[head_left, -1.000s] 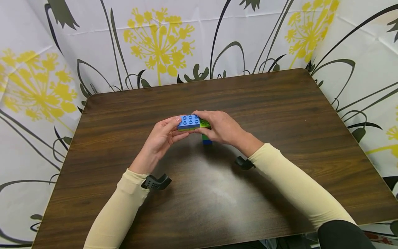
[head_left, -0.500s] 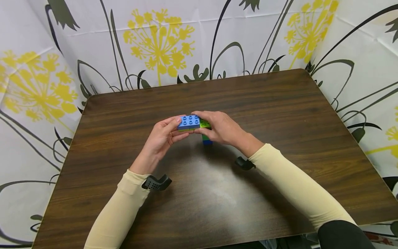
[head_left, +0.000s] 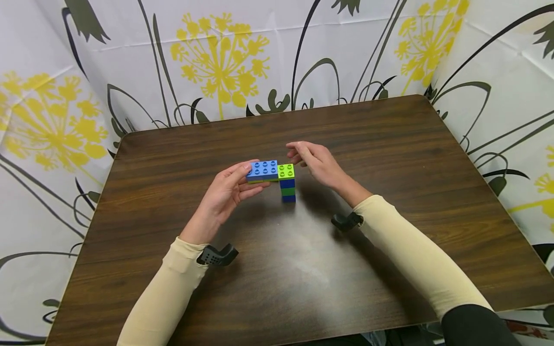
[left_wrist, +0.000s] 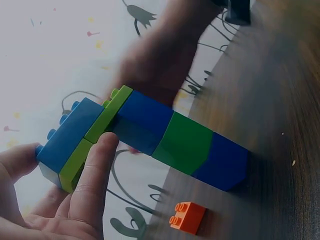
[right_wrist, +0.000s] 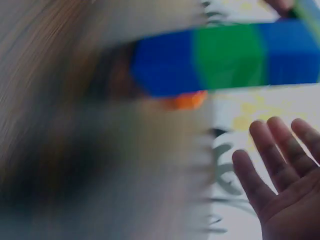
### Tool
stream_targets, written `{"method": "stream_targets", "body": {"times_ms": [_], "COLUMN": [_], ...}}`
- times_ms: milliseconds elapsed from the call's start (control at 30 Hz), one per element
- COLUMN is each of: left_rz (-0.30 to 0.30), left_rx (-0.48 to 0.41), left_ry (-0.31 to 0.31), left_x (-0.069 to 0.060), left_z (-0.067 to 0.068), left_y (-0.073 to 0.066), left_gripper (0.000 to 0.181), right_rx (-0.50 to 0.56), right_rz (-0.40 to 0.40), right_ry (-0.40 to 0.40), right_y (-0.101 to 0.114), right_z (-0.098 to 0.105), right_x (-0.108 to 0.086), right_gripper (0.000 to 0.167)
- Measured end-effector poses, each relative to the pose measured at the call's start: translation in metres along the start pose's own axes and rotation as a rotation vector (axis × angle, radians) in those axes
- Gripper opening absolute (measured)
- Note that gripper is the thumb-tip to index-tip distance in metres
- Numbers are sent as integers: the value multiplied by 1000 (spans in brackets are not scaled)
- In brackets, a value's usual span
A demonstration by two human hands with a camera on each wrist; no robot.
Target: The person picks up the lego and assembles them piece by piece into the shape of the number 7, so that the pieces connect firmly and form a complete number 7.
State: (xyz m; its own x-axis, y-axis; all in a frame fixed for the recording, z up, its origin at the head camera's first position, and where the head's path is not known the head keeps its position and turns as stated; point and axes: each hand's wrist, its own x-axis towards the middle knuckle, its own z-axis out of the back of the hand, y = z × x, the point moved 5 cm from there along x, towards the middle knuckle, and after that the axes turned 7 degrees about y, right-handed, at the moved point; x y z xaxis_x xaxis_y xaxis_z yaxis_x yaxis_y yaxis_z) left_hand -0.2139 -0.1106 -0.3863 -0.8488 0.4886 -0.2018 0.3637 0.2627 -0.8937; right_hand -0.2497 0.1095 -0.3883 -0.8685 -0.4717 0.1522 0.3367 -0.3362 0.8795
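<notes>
A tower (head_left: 287, 191) of dark blue and green toy bricks stands on the table, with a lime green layer (head_left: 285, 171) on top. From that layer a light blue brick (head_left: 262, 169) juts out to the left, stacked on lime green. My left hand (head_left: 225, 192) holds this overhanging end, thumb on the light blue brick and fingers underneath. Right of the tower, apart from it, my right hand (head_left: 318, 163) has its fingers loosely extended and holds nothing; the right wrist view shows the fingers (right_wrist: 277, 150) spread.
An orange brick (left_wrist: 188, 218) lies on the table beyond the tower, hidden in the head view. The brown wooden table (head_left: 389, 158) is backed by a white cloth (head_left: 277, 53) with yellow and grey plant patterns.
My right hand has let go of the lime green end of the bricks and moved right and away, uncovering the tower. My left hand keeps its hold.
</notes>
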Motion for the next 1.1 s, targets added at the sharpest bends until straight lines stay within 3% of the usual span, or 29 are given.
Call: {"method": "stream_targets", "body": {"times_ms": [67, 167, 300, 433, 733, 1100], "left_rz": [2, 4, 4, 4, -1, -9], "left_rx": [0, 0, -7, -5, 2, 9], "left_ry": [4, 5, 15, 18, 23, 37], "left_x": [0, -1, 0, 0, -1, 1], "left_z": [0, -1, -2, -2, -2, -1], "left_y": [-1, -1, -2, -3, -4, -2], "left_gripper": [48, 48, 47, 47, 48, 46], "right_rx": [-101, -304, -525, -669, -771, -711], "right_rz": [-50, -80, -41, 2, -8, -8], "right_ry": [14, 108, 240, 305, 410, 335], "right_y": [-14, -33, -49, -52, -50, -46], "right_z": [0, -6, -18, -26, -37, -29], "right_x": [1, 4, 7, 9, 13, 6], "right_gripper": [39, 39, 42, 45, 39, 37]}}
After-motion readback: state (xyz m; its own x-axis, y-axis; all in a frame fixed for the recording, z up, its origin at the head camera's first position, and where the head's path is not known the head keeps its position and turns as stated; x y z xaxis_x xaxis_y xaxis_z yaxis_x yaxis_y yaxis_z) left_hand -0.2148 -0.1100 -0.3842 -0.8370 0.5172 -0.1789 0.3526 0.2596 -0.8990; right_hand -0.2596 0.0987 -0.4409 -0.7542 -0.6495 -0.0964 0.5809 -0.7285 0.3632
